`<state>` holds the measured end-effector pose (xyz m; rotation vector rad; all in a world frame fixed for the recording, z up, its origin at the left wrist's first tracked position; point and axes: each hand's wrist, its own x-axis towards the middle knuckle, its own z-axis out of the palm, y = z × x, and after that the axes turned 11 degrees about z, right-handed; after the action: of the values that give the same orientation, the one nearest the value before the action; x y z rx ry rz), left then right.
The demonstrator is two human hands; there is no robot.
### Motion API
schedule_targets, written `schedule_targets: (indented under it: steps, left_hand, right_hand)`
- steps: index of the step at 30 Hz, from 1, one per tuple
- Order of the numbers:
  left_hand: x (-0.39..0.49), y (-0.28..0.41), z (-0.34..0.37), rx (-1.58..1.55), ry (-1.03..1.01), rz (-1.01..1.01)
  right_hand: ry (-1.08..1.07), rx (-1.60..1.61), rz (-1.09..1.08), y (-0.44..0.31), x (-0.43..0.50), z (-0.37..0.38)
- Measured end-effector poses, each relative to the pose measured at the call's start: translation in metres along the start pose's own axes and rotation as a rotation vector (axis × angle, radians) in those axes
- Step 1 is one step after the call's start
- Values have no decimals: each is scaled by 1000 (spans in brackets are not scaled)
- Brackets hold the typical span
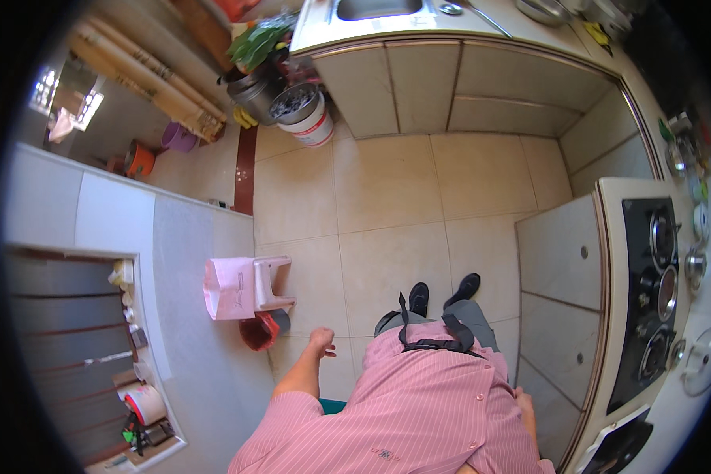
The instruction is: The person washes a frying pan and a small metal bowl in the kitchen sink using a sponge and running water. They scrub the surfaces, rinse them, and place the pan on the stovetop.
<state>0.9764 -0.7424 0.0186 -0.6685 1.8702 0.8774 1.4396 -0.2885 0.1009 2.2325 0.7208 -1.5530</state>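
Note:
My left hand hangs over the tiled floor beside my body. Its fingers are loosely curled and a little apart, and nothing shows in them. To its left are a red-lined bin and a pale plastic stool with a pink paper bag on it. My right hand is at my other side, near the cabinet doors under the gas stove. The shirt partly covers it, so its fingers are hard to make out.
Ahead, a counter with a steel sink tops more cabinets. By its left end stand a white bucket with a metal basin on top, a metal pot and leafy greens. A wall niche opens at left.

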Motion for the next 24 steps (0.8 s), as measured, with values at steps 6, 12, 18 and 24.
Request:
schedule_targets:
  steps: [6,12,18,24]
  left_hand:
    - [-6,-21,20,-130,-20,-72]
    - [12,-14,22,52,15,-95]
    - [68,43,25,839,-157,72]
    - [88,227,31,-18,143,-16]
  right_hand:
    - [11,-94,-124,-77,-17,22]
    - [-86,-142,-246,-189,-21,60]
    - [-95,-351,-341,-292,-22,116]
    - [-106,-128,-144,-377,-10,143]
